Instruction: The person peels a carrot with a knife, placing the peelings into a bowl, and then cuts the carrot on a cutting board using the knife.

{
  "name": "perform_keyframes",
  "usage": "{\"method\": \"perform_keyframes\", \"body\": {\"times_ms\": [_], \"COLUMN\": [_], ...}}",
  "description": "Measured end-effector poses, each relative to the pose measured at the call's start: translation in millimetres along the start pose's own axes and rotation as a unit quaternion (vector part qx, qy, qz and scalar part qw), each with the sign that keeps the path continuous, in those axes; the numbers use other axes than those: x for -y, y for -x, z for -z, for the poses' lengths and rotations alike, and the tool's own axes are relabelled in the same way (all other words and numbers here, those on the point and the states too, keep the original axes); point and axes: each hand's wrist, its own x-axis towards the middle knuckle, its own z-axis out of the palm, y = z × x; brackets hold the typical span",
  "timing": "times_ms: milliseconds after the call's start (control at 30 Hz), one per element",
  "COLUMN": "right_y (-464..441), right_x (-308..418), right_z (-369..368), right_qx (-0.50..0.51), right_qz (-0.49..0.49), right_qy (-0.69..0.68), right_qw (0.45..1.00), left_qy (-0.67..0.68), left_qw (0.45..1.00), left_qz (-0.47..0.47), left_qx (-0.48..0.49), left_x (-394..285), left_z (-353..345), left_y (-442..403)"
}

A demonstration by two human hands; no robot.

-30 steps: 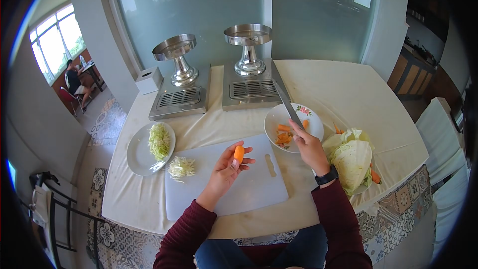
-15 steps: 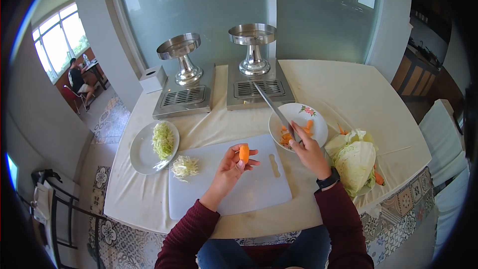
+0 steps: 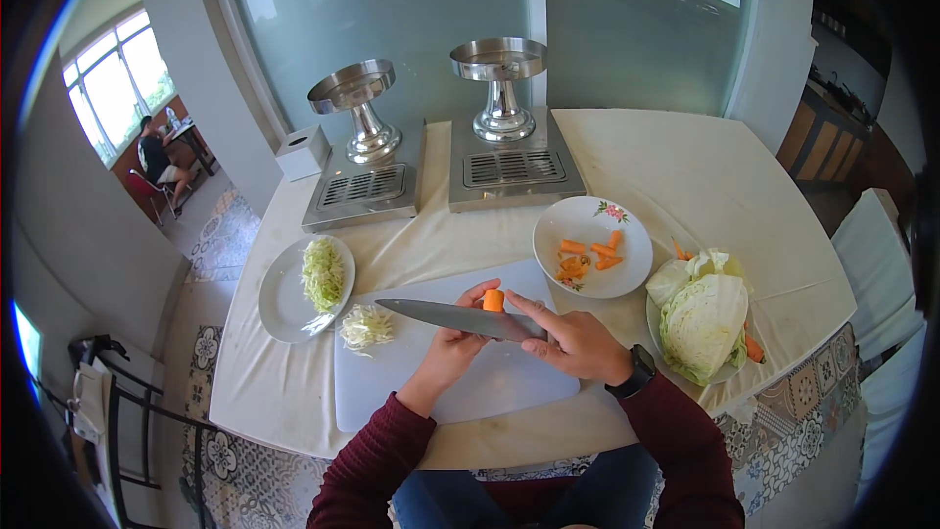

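My left hand (image 3: 452,353) holds a short piece of carrot (image 3: 493,301) upright above the white cutting board (image 3: 392,392). My right hand (image 3: 580,341) grips a large knife (image 3: 441,315), its blade pointing left and lying across the front of the carrot piece, hiding part of my left fingers. Shredded cabbage (image 3: 366,329) lies on the board's left side. More shreds (image 3: 322,276) rest on a round plate (image 3: 279,309) to the left. Behind my right hand, a flowered bowl (image 3: 632,264) contains several carrot pieces (image 3: 605,253).
A cabbage (image 3: 703,325) and carrots (image 3: 753,347) occupy a plate at the right. Two metal stands (image 3: 368,137) (image 3: 503,122) and a white tissue box (image 3: 303,153) stand at the back. A person (image 3: 162,162) sits far left, and a black-framed chair (image 3: 132,431) is at the lower left.
The knife has swung left and down from over the bowl to the carrot piece. My right hand has moved left, close to my left hand, and the bowl's contents show more fully.
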Motion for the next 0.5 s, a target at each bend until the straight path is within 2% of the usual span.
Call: {"method": "perform_keyframes", "body": {"times_ms": [100, 200, 300, 400, 500], "right_y": [-0.2, -0.8, -1.0, -2.4, -1.8], "right_x": [2.3, 2.5, 3.9, 7.1, 8.2], "right_z": [1.1, -1.3, -3.9, -1.5, -0.2], "right_qx": [-0.006, -0.020, -0.025, -0.059, -0.044], "right_qz": [-0.002, 0.017, 0.025, 0.030, 0.012], "right_qy": [-0.001, 0.063, 0.094, 0.084, 0.079], "right_qw": [1.000, 0.998, 0.995, 0.994, 0.996], "left_qy": [-0.012, -0.021, 0.049, 0.019, 0.002], "left_qw": [1.000, 0.999, 0.997, 0.998, 0.998], "left_qz": [-0.024, -0.023, -0.020, -0.038, -0.039], "left_qx": [0.017, 0.011, 0.053, 0.056, 0.055], "left_x": [7.0, 10.3, 13.0, 16.0, 13.2], "left_z": [6.1, 7.9, 10.6, 7.9, 6.6], "left_y": [-1.4, -1.4, 0.0, 0.6, 0.7]}}
